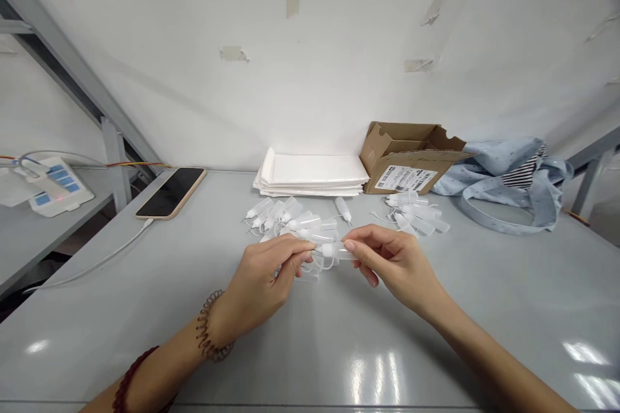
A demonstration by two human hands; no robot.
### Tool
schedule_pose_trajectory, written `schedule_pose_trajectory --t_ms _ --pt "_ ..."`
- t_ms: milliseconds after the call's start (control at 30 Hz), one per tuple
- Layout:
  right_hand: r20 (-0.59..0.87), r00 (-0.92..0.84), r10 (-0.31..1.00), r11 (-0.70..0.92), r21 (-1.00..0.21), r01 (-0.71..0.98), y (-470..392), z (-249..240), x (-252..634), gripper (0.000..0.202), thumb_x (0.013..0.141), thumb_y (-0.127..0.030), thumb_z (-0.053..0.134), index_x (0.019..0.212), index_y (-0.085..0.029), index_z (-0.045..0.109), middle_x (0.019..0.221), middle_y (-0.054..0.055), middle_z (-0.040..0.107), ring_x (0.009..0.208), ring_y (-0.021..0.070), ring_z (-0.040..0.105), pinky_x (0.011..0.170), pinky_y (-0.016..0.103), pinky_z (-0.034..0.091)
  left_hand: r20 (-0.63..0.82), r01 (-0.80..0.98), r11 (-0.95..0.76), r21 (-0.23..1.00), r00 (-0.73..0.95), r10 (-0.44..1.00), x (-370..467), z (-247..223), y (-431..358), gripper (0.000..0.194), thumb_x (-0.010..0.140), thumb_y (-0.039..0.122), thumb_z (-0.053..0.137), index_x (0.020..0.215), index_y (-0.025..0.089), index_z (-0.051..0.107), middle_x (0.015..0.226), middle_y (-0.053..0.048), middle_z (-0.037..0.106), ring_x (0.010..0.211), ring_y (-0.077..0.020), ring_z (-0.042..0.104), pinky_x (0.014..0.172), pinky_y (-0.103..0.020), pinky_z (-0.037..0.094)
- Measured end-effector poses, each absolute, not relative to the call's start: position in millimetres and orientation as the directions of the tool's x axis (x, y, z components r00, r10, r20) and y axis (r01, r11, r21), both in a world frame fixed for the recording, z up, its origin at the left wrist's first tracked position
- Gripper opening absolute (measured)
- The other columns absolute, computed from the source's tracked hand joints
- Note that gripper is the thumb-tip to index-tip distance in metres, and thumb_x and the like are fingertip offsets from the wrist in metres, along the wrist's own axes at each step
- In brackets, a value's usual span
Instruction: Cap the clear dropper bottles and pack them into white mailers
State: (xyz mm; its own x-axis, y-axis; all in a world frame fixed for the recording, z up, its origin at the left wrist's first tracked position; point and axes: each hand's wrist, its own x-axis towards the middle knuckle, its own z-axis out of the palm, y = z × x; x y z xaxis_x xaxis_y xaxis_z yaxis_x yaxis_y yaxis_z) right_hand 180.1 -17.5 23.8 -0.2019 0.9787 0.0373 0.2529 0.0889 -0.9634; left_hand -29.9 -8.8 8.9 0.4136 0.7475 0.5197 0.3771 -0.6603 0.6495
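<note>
Between my hands is a small translucent needle-tip bottle (330,250), lying roughly level with its white capped end toward the left. My right hand (387,258) pinches the body of the bottle between thumb and fingers. At the tip end, the thumb and index finger of my left hand (271,271) are pinched together on the tip or its small cap, which the fingers partly hide. Just behind and beneath them lies a pile of similar bottles (283,213) with thin tips and strap-like caps. A smaller group of such bottles (416,213) rests farther right.
White padded envelopes (314,171) are stacked against the wall, beside an open cardboard box (411,158). Light blue fabric with a strap (508,181) lies at the right. A phone (172,192) with a white cable (97,264) is on the left of the grey table (290,361).
</note>
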Motion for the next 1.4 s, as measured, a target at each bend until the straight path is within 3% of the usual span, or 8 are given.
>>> schedule_pose_trajectory --t_ms 933,1033,1167,1400 --pt "0.07 -0.248 0.966 0.132 -0.961 0.242 -16.6 13.5 177.1 0.028 0.086 -0.038 0.053 0.082 -0.015 0.068 0.051 -0.005 0.049 0.036 0.0053 0.041 0.038 0.02 0.035 0.561 0.329 -0.707 0.626 0.44 0.701 -27.4 -1.0 -9.4 0.019 0.086 0.004 0.049 0.091 0.013 0.064 0.064 0.0 0.062 0.052 -0.0083 0.054 0.053 -0.02 0.046" --pt "0.143 -0.259 0.955 0.209 -0.945 0.25 -17.1 17.6 179.9 0.025 0.087 -0.036 0.053 0.084 -0.016 0.068 0.051 -0.005 0.05 0.038 0.0056 0.043 0.041 0.02 0.037 0.559 0.357 -0.7 0.618 0.426 0.711 -25.8 2.6 -11.9 0.02 0.085 0.008 0.053 0.102 0.013 0.061 0.072 -0.001 0.065 0.062 -0.01 0.059 0.059 -0.021 0.049" --pt "0.236 -0.191 0.953 0.28 -0.925 0.256 -16.5 23.8 186.2 0.022 0.089 -0.033 0.052 0.085 -0.018 0.068 0.053 -0.005 0.053 0.04 0.0056 0.046 0.045 0.02 0.039 0.519 0.382 -0.642 0.665 0.383 0.764 -26.1 7.9 -14.9 0.044 0.082 0.013 0.057 0.125 0.013 0.047 0.087 -0.003 0.067 0.067 -0.0105 0.06 0.061 -0.021 0.05" --pt "0.23 -0.217 0.949 0.287 -0.914 0.285 -14.6 21.7 184.4 0.024 0.089 -0.033 0.052 0.086 -0.018 0.069 0.051 -0.005 0.051 0.04 0.0058 0.046 0.044 0.02 0.039 0.525 0.396 -0.63 0.668 0.35 0.776 -26.6 7.4 -10.1 0.013 0.088 0.014 0.051 0.094 0.016 0.062 0.072 0.0 0.065 0.062 -0.0094 0.059 0.06 -0.02 0.048"
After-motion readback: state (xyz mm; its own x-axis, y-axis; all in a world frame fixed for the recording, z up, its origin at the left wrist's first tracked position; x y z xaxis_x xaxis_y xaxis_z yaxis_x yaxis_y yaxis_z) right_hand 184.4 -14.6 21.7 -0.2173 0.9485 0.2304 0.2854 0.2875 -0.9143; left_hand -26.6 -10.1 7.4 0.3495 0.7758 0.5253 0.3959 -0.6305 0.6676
